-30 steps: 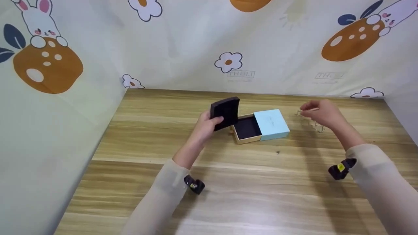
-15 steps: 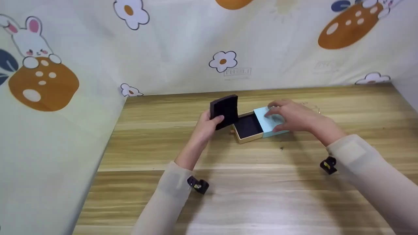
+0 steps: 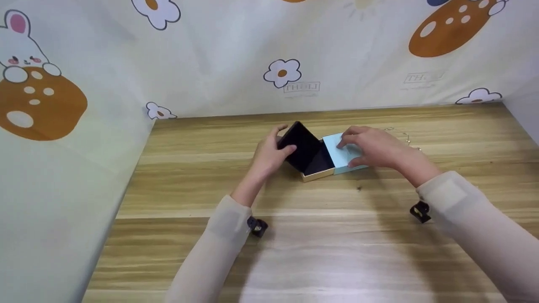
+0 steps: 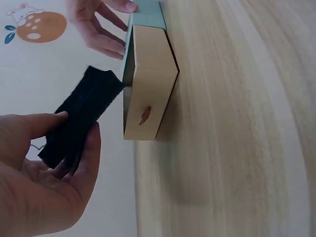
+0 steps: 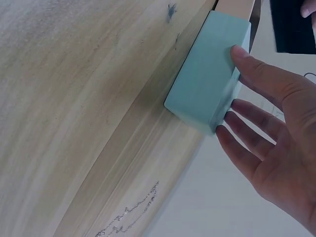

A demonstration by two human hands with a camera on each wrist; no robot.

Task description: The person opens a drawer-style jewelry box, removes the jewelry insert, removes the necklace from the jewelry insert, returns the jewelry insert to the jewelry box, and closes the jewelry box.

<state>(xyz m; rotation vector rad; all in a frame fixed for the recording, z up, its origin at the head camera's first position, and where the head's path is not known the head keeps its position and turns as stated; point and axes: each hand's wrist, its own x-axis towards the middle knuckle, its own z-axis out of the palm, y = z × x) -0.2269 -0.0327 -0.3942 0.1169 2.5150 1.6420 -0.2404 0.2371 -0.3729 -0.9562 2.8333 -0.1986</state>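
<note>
My left hand (image 3: 267, 153) grips a black foam pad (image 3: 298, 143) by its left edge, thumb on one face. The pad slants over the half-pulled-out drawer (image 4: 148, 79) of a small gift box, its lower edge at the dark-lined tray. That drawer is cream with a small ribbon pull on its front. A light blue sleeve (image 5: 212, 69) covers the box's right part. My right hand (image 3: 374, 145) rests on the sleeve with spread fingers, thumb at the near top edge. A thin chain (image 3: 407, 136) lies on the wood beyond my right wrist.
The box stands on a wood-grain table (image 3: 294, 235), near its back. Behind and to the left hangs a pale cloth (image 3: 219, 63) printed with rabbits, oranges and flowers. A small dark mark (image 3: 359, 188) shows on the table in front of the box.
My right hand has let go of the chain, which now lies on the table, and has moved left onto the sleeve. My left hand has turned and lowered the foam pad toward the drawer.
</note>
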